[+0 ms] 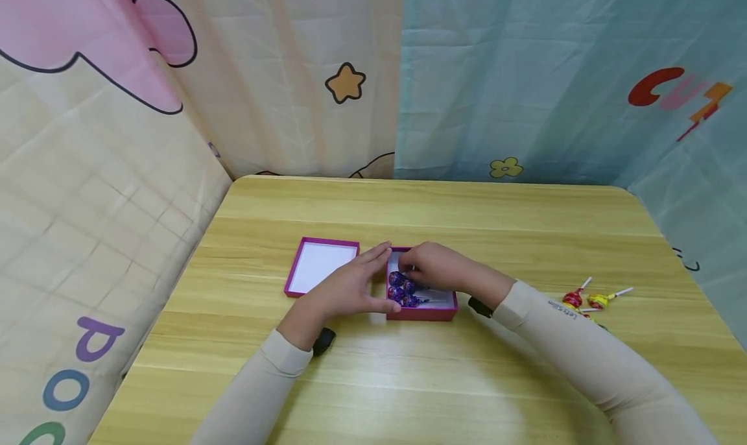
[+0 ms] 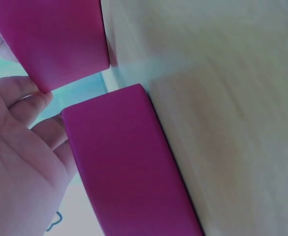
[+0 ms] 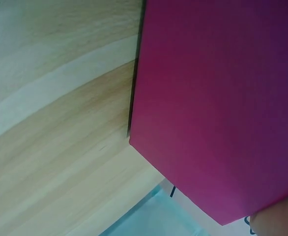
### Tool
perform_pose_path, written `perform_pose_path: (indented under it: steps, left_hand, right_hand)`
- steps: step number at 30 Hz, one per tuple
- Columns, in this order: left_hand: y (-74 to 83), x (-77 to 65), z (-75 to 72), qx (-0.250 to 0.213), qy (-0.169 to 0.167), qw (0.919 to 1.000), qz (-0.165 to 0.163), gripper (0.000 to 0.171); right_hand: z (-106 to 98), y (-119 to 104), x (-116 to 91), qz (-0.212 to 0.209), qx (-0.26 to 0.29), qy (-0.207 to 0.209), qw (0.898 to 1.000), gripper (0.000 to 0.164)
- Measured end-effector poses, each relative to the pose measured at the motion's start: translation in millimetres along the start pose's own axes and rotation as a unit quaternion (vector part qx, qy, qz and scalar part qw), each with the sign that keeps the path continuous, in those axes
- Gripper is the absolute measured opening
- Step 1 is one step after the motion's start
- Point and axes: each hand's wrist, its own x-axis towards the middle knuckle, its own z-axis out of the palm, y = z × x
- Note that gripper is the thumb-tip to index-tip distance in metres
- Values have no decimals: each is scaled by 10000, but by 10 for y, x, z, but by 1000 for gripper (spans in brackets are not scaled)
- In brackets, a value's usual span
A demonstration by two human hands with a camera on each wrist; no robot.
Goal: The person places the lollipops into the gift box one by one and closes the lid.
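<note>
In the head view, a small magenta box (image 1: 421, 314) with a white inside stands on the table. Several purple-wrapped lollipops (image 1: 396, 293) lie bunched in its left part, their white sticks pointing right. My left hand (image 1: 348, 288) spans the box's left side, its fingers extended to the far corner and its thumb along the near one. Reaching in from the right, my right hand (image 1: 434, 265) pinches a purple lollipop by the far wall, its fingertips partly hidden. The left wrist view shows fingers touching a corner of the magenta box (image 2: 60, 39).
Left of the box lies its lid (image 1: 321, 263), white inside facing up. Several lollipops in red and yellow wrappers (image 1: 598, 300) lie on the wooden table (image 1: 408, 393) at the right, some behind the right sleeve. Printed curtains (image 1: 502, 75) hang close behind the table.
</note>
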Motion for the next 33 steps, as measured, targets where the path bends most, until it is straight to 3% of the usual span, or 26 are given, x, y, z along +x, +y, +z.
perform_pose_path:
  steps: [10,16,24,33]
  left_hand:
    - [-11,-3,4,29,37,10000,69,113]
    - [-6,-7,-8,43,66,10000,46,112]
    - [8,15,-22,80,57,10000,6,113]
    - [4,18,-6,12,67,10000,-21,112]
  right_hand:
    - [-19,-22,-23,3,-37,31,10000,6]
    - [-127,6,-148,-76,99,428,9990,12]
    - [-352,101,-530,274,437,948,9942,16]
    - [-517,316,-1108,689,510,1462,9855,17]
